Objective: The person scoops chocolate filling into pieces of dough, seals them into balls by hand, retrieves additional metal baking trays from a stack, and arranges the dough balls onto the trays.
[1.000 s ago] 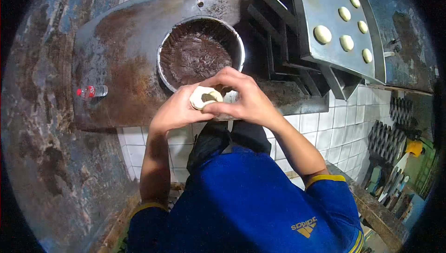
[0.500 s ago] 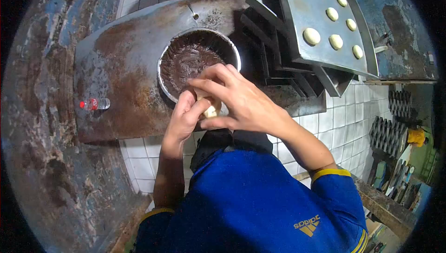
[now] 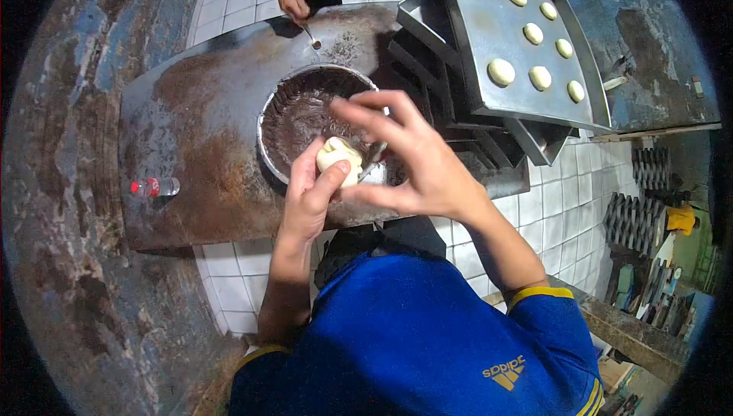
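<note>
Left hand (image 3: 305,198) is clamped on a lump of dough (image 3: 336,158), thumb pressed on it, which seems to keep it steady. At three o'clock, the right hand (image 3: 431,164) has its fingers spread apart; I can't tell if its thumb touches the dough. The dough is at the near edge of a bowl (image 3: 263,141), so the dark paste (image 3: 294,126) seems easy to reach. At two o'clock, a tray (image 3: 496,26) leans on stacked trays (image 3: 542,141). Its dough balls (image 3: 533,33) sit apart, likely so they don't stick. Near twelve, another person's hand (image 3: 294,3) holds a thin tool. At nine, a bottle (image 3: 155,187) lies on the table (image 3: 198,148).
</note>
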Demonstrator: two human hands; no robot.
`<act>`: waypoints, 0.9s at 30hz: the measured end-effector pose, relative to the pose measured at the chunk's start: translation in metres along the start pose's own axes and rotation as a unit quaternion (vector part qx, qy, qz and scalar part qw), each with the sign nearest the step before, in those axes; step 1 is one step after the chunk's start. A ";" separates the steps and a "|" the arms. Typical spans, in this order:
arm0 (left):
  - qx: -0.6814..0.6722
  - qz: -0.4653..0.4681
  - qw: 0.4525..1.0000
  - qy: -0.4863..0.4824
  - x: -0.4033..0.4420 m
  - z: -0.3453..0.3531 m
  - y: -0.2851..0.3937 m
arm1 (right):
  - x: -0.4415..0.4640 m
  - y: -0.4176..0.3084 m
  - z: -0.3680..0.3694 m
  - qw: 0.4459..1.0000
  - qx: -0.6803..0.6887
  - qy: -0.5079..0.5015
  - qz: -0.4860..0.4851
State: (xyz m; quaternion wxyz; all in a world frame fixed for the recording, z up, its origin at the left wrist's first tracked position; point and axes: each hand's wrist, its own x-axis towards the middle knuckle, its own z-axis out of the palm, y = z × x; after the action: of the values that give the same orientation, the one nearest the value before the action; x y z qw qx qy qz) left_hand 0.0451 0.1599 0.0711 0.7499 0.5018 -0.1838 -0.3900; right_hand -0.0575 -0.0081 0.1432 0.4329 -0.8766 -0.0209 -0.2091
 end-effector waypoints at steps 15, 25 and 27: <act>0.170 0.153 0.973 0.045 0.041 0.077 0.055 | -0.029 0.027 0.008 0.626 0.725 0.084 0.275; 0.015 0.220 0.967 -0.131 0.079 0.198 0.037 | -0.045 0.040 -0.070 0.828 0.466 0.282 0.135; 0.027 0.278 0.951 -0.128 0.085 0.211 0.044 | -0.047 0.037 -0.105 0.888 0.406 0.189 0.109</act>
State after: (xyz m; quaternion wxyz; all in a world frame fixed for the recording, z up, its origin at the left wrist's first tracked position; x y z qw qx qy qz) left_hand -0.0250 -0.0260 0.1909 0.7850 0.3962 -0.4214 -0.2219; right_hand -0.1285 -0.1054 0.1540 0.7667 -0.5651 0.0735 -0.2958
